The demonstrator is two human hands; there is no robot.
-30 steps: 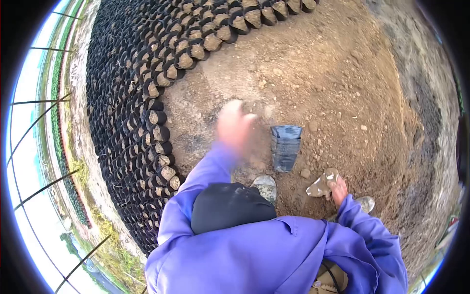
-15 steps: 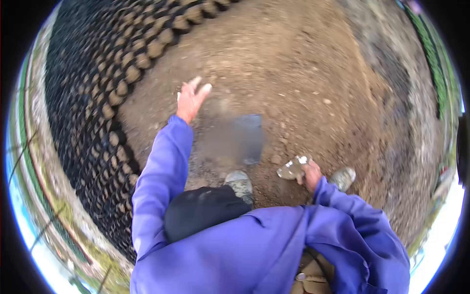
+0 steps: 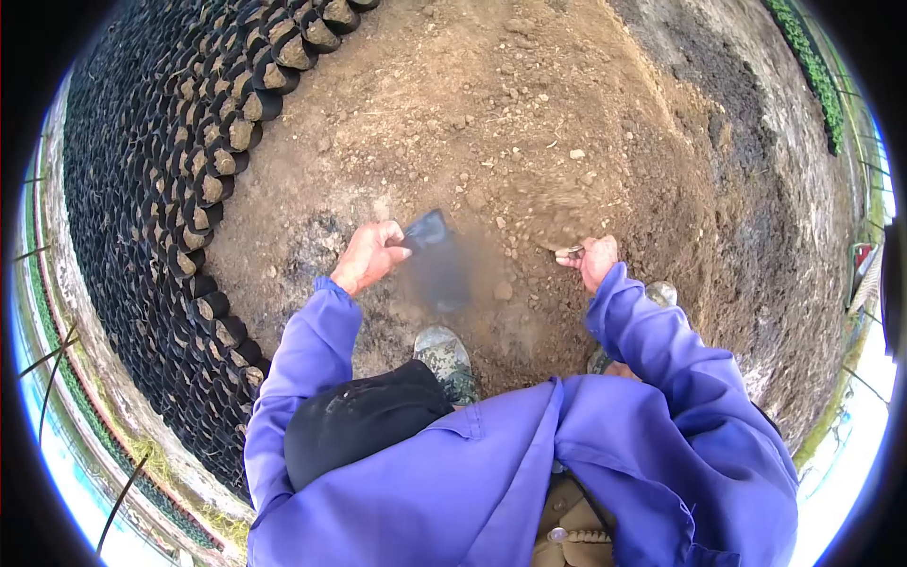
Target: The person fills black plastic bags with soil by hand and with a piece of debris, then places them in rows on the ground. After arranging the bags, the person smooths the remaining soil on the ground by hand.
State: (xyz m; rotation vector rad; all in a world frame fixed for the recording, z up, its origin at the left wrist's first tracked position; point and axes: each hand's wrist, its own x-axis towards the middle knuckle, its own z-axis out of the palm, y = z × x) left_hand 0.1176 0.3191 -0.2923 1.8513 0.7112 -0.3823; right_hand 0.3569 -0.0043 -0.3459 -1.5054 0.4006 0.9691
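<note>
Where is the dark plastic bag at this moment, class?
In the head view, the dark plastic bag is near the middle, partly blurred, just right of the left hand's fingers and above the left camouflage-patterned shoe.

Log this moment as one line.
left hand: at black bag, upper edge | right hand: closed on thin item, unidentifiable | bag rows: left

Filled bags (image 3: 213, 190) in rows L of dirt (image 3: 453, 123). Loose bag (image 3: 440, 265) btwn L hand (image 3: 371, 256) & R hand (image 3: 597, 262), L boot (image 3: 444, 352) just behind it.
</note>
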